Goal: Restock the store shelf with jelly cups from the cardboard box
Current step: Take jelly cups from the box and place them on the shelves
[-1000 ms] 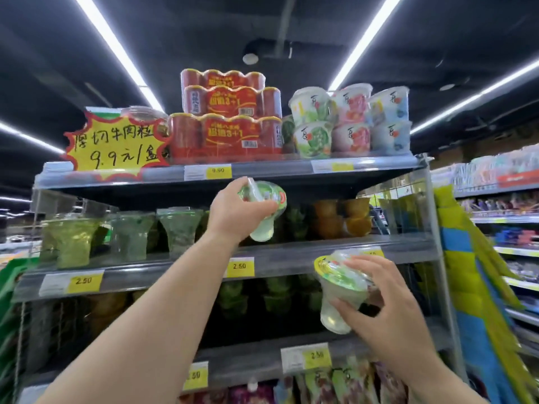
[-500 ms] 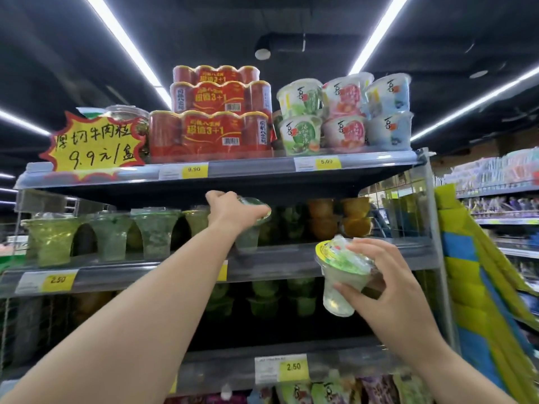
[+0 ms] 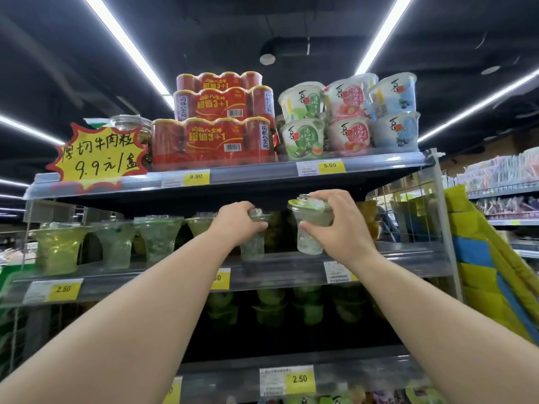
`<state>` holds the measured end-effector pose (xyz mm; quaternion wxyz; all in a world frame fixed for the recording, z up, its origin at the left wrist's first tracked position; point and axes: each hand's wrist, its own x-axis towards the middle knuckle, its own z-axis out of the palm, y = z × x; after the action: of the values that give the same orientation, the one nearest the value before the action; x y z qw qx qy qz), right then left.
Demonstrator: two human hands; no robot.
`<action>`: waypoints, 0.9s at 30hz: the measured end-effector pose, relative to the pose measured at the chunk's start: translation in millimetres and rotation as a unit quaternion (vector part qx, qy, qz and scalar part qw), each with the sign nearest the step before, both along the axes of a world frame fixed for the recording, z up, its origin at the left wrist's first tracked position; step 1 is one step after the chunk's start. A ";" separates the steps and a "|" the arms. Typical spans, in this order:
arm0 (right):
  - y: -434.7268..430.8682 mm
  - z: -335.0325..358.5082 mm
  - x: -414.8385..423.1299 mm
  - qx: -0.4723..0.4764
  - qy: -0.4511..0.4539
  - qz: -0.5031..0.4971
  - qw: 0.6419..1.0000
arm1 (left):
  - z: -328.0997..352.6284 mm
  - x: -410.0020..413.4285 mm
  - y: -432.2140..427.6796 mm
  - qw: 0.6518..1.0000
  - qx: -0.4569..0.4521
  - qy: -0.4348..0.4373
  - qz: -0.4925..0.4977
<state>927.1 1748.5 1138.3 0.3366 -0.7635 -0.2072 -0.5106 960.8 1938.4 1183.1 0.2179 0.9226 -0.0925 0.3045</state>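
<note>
Clear plastic flared jelly cup (image 3: 253, 246) gripped by left hand (image 3: 239, 223); right hand (image 3: 344, 228) clasps green-lidded cup (image 3: 309, 243).

Single head camera stands close to the shelf (image 3: 277, 272), tilted upward, ceiling lights (image 3: 125, 45) across upper frame.

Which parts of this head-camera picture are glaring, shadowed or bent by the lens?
Head view: the ceiling strip lights glare white; the jelly cups under the top shelf sit in murky shadow; the shelf's right post leans outward, a wide-angle effect.
</note>
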 end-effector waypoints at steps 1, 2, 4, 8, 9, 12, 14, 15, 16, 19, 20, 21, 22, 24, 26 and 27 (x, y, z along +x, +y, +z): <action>5.2 5.3 8.2 -0.008 0.008 -0.008 1.000 | 0.5 -0.1 0.6 1.000 0.003 0.002 -0.001; 10.6 9.3 15.4 -0.012 0.021 -0.014 1.000 | 0.9 -0.6 0.4 1.000 0.008 0.004 -0.002; 20.9 13.4 28.5 -0.013 0.058 -0.027 0.998 | 0.5 0.0 -1.4 1.000 0.014 0.006 -0.002; 36.4 13.4 49.0 -0.002 0.129 -0.050 0.990 | -4.4 3.6 -3.2 1.000 0.013 0.002 -0.001; 38.7 13.2 52.3 0.001 0.133 -0.051 0.990 | -6.3 4.6 -2.7 1.000 0.016 0.000 0.001; 41.8 13.5 56.5 0.009 0.144 -0.057 0.988 | -12.1 4.6 -0.4 1.000 0.008 -0.019 0.001; 40.9 14.5 56.3 0.013 0.152 -0.068 0.986 | -15.4 3.2 0.8 0.999 -0.006 -0.033 -0.007; 40.2 14.9 56.2 0.011 0.157 -0.075 0.985 | -16.6 2.6 1.4 0.999 -0.012 -0.039 -0.010; 39.7 15.2 55.9 0.004 0.161 -0.083 0.984 | -17.9 2.3 1.9 0.999 -0.017 -0.045 -0.013; 38.9 16.1 54.7 -0.012 0.168 -0.097 0.981 | -22.1 -0.2 4.3 0.999 -0.011 -0.040 -0.016; 38.8 16.7 54.0 -0.014 0.171 -0.096 0.981 | -24.0 -0.9 5.9 0.999 -0.005 -0.032 -0.018; 38.7 17.3 53.2 -0.017 0.174 -0.095 0.980 | -26.3 -2.1 8.1 0.999 0.001 -0.028 -0.020; 38.3 18.1 52.4 -0.021 0.179 -0.094 0.979 | -28.4 -4.1 10.4 0.999 0.007 -0.027 -0.023; 37.6 18.3 51.1 -0.032 0.195 -0.101 0.975 | -32.9 -8.6 16.2 0.999 0.025 -0.036 -0.023; 38.6 16.0 48.1 -0.045 0.205 -0.126 0.969 | -38.3 -14.4 23.0 0.997 0.046 -0.052 -0.014; 40.3 13.3 45.1 -0.050 0.201 -0.146 0.967 | -41.5 -17.8 26.5 0.996 0.057 -0.063 -0.007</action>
<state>972.2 1788.8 1151.6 0.2547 -0.8883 -0.0469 -0.3794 943.0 1964.9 1141.6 0.1612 0.9118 -0.1300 0.3545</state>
